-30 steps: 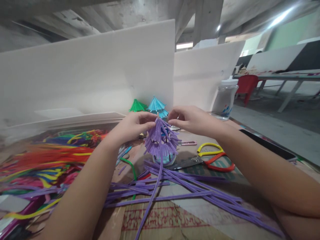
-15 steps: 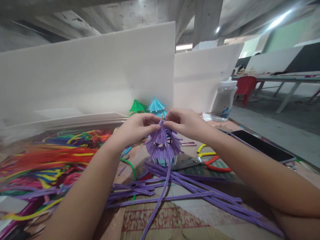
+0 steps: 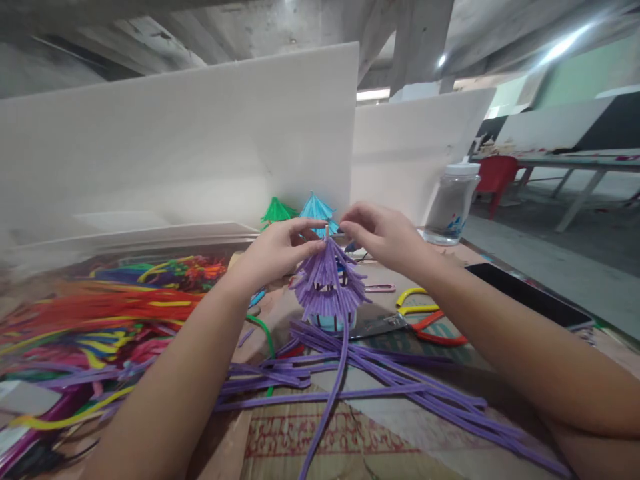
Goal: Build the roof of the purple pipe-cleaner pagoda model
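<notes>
A small purple pagoda made of pipe cleaners stands on a blue base at the table's middle, with a long purple strand hanging from it toward me. My left hand pinches the top of its roof by the little stick at the peak. My right hand hovers just right of the peak, fingers curled and pinched, barely apart from the roof. Loose purple pipe cleaners lie spread on the cardboard in front of the pagoda.
A heap of coloured pipe cleaners fills the left. Green and blue pagodas stand behind, by white boards. Scissors with red and yellow handles, a black phone and a clear jar lie right.
Both hands rose a little with the roof top; the right hand lifted slightly off the peak. The hanging purple strand swung to the right.
</notes>
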{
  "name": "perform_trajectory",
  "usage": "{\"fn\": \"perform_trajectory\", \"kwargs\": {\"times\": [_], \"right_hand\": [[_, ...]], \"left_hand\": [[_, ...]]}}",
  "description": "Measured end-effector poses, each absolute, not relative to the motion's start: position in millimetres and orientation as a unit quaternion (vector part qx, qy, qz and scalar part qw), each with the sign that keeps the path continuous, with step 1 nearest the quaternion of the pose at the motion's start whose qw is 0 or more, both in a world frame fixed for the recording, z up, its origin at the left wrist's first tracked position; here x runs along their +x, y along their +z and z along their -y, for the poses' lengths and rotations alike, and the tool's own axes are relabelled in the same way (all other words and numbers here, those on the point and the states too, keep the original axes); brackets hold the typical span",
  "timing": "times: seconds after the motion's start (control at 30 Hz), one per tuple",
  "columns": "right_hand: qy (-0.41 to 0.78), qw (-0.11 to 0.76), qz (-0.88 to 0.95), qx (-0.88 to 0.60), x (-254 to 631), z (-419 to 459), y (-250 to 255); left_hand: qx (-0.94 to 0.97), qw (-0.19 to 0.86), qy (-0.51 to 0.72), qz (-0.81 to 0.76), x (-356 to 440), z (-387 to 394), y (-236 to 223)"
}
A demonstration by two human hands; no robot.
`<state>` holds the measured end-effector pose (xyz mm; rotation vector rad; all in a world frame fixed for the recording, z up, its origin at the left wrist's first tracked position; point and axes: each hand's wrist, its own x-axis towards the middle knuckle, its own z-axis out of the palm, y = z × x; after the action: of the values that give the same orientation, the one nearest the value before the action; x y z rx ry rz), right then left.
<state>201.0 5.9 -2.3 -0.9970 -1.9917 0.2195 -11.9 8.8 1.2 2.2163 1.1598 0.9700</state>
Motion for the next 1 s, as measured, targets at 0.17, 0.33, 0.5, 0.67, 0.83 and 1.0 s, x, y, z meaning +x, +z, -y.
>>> {"fn": "perform_trajectory", "kwargs": {"times": [0.17,0.33,0.5,0.67,0.83,1.0], "right_hand": [[0.093,0.461,0.784,-0.406,213,-6,8],[0.057,0.456,0.788,-0.409,216,-4,12],[0.040,0.442,0.792,-0.419,214,-2,12],[0.039,0.434,0.798,-0.417,213,3,13],[0.051,0.430,0.797,-0.422,212,4,14],[0.042,0.419,0.803,-0.423,212,2,12]], "left_hand": [[0.795,0.201,0.394,-0.414,-17,-11,5],[0.798,0.201,0.403,-0.401,-15,-10,4],[0.820,0.191,0.351,-0.411,-9,-7,1],[0.793,0.256,0.379,-0.401,-6,-14,-4],[0.760,0.249,0.428,-0.421,-7,-17,-5],[0.776,0.159,0.428,-0.436,-8,-20,-6]]}}
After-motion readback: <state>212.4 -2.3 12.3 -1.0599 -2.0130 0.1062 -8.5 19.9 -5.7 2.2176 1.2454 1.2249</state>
